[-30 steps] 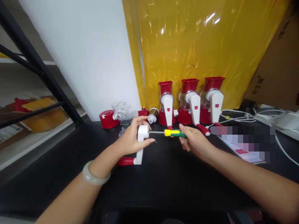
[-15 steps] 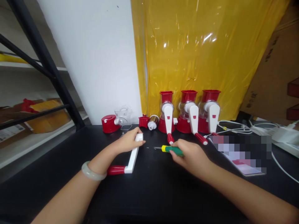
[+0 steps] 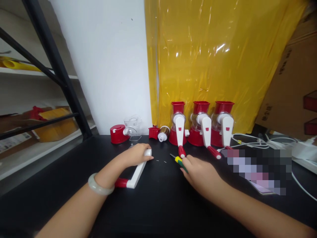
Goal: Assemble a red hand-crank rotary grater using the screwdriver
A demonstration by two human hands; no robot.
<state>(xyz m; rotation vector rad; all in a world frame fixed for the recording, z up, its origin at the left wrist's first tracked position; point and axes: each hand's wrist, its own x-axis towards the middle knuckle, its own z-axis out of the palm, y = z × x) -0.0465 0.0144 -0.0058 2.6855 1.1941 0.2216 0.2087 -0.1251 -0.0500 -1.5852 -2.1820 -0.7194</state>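
My left hand (image 3: 138, 154) grips the far end of a white crank handle (image 3: 138, 173) lying on the black table; its red grip (image 3: 121, 182) points left under my wrist. In my right hand (image 3: 198, 168) is a screwdriver (image 3: 178, 160) with a yellow and green handle, its tip aimed left and away from me. Two tiny screws, one a small screw (image 3: 165, 161) and the other a similar small screw (image 3: 157, 160), lie on the table between my hands.
Three red and white rotary graters, the nearest grater (image 3: 178, 129) among them, stand along the back. Left of them lie a drum blade (image 3: 163, 133), a red part (image 3: 154, 133), a red base (image 3: 118, 134) and a clear housing (image 3: 133, 127). White cables (image 3: 257, 142) and a pixelated flat object (image 3: 260, 175) are at right.
The screwdriver has pulled back from the small screw beside its tip and now tilts upward to the left. My left hand keeps its grip on the crank handle, which has turned slightly.
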